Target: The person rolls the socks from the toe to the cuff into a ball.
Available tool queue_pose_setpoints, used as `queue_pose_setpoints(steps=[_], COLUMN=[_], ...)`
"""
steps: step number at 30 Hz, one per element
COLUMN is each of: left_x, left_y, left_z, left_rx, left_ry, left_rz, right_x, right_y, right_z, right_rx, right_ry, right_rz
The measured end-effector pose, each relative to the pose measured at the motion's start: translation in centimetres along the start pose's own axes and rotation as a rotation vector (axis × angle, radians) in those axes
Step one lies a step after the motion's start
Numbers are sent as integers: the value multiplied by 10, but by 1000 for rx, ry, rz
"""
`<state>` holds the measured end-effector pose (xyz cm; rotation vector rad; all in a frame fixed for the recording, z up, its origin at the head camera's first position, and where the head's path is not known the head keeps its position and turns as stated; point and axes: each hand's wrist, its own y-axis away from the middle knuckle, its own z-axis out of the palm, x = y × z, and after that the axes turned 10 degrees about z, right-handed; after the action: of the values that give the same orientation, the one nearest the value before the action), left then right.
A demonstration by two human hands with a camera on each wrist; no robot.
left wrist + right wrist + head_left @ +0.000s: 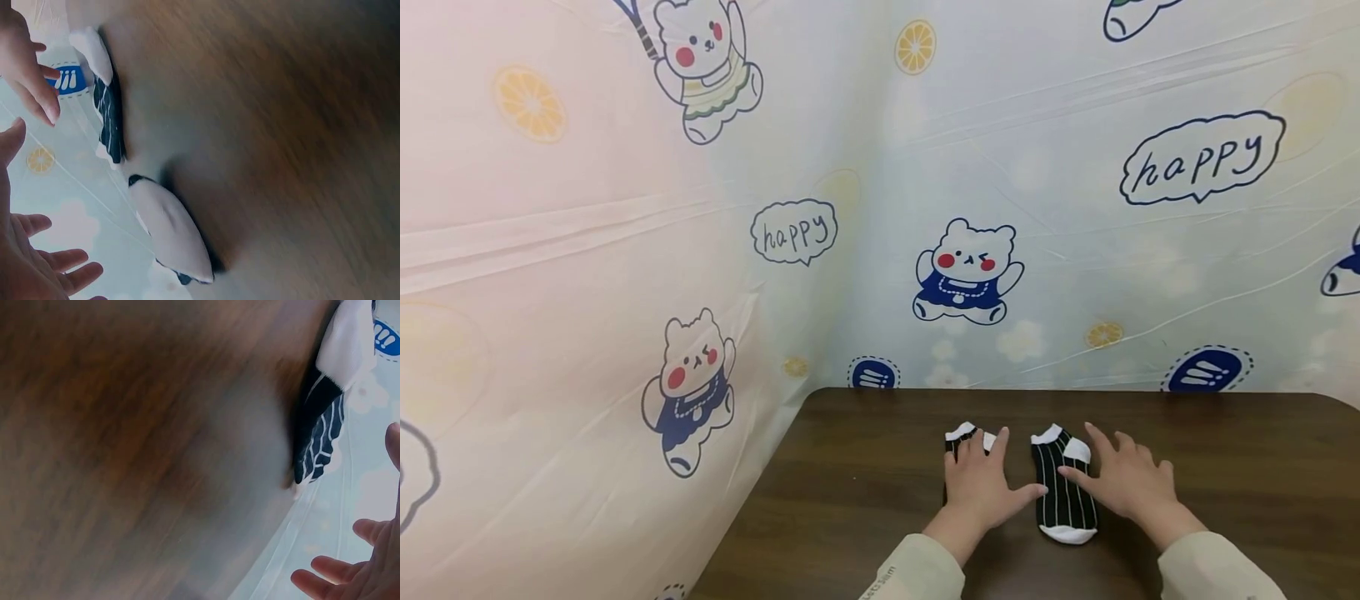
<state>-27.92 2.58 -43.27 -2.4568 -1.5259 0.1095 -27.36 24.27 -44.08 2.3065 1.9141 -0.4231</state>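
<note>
Two black ankle socks with thin white stripes and white cuffs, heels and toes lie flat on the table. My left hand (pixel 979 485) is spread over the left sock (pixel 959 432), hiding most of it in the head view; its white toe (pixel 172 228) shows in the left wrist view. The right sock (pixel 1063 496) lies between the hands, its cuff pointing away. Beside its right edge is my right hand (pixel 1131 479), fingers spread and thumb overlapping the sock. In the right wrist view that sock (pixel 322 434) appears apart from the fingers. Neither hand grips anything.
The dark brown wooden table (pixel 865 467) has rounded far corners. Behind it and to its left hangs a pale curtain (pixel 865 308) printed with bears, orange slices and the word "happy". Light sleeves (pixel 1213 567) cover both forearms.
</note>
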Motion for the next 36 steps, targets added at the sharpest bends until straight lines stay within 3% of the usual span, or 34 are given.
queue_pose_setpoints(steps=[5, 12, 19, 28, 36], left_x=[9, 23, 34, 45, 50], left_y=[-1, -3, -4, -7, -6], left_z=[2, 2, 5, 8, 11], left_rx=[-10, -58, -45, -88, -95], left_ry=[2, 87, 127, 236, 240], left_rz=[8, -12, -21, -57, -86], right_x=[4, 7, 7, 9, 7], right_y=[-5, -13, -19, -23, -25], right_z=[1, 1, 2, 2, 4], right_rx=[-6, -13, -34, -52, -39], right_ry=[-18, -27, -35, -33, -29], right_rz=[14, 32, 50, 59, 53])
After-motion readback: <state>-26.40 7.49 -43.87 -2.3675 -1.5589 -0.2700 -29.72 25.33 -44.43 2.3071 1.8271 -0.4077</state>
